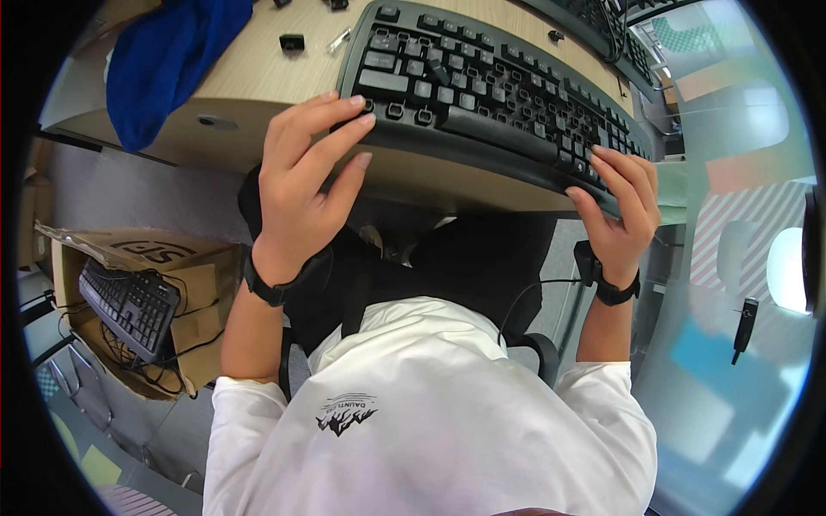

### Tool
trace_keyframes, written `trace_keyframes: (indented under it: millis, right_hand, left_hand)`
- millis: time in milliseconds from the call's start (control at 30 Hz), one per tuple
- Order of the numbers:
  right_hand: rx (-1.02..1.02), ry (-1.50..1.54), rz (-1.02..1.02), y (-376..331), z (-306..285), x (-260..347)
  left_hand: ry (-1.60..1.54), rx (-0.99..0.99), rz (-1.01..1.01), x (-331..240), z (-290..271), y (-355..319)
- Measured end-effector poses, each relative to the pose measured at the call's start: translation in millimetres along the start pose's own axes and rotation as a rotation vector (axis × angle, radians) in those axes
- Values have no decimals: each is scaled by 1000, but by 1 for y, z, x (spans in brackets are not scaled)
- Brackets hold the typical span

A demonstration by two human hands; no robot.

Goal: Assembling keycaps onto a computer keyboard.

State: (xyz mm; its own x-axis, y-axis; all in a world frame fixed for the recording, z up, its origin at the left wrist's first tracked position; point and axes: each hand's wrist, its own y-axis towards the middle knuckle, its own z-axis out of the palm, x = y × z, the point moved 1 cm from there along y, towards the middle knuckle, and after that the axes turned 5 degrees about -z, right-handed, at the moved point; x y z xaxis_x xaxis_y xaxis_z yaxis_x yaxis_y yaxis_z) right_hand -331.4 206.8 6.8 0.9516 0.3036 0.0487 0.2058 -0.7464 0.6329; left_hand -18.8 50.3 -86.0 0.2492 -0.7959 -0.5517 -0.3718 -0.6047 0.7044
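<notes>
A black keyboard [490,138] lies along the near edge of the desk, with many of its keycaps gone and the square key sockets showing. Over its near left corner, my left hand [310,163] rests its fingertips beside the bottom-row sockets, fingers stretched and thumb apart. At the right end, my right hand [619,202] has its fingertips on the keys and its thumb by the front edge, fingers spread. A loose keycap [439,72] sits tilted on the keyboard. Beyond the left end lie a black keycap [292,42] and a small clear piece [339,40].
A blue cloth [168,69] hangs over the left edge of the wooden desk [245,73]. Another black keyboard [594,26] stands farther back. On the floor to my left, a cardboard box [206,292] holds a keyboard [129,305] and tangled cables. A glass partition is at the right.
</notes>
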Motion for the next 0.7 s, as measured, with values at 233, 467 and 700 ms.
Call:
trace_keyframes:
  millis: [233, 467, 700]
  right_hand:
    - [8, -76, -33, -5, 8, 4]
    - [-1, -73, -50, -20, 11, -5]
    - [-75, -24, -41, -22, 23, -8]
  left_hand:
    - [36, 32, -37, -9, -10, 4]
    - [-23, -58, -140, -11, -35, 21]
    - [162, 26, -378, 11, -47, 84]
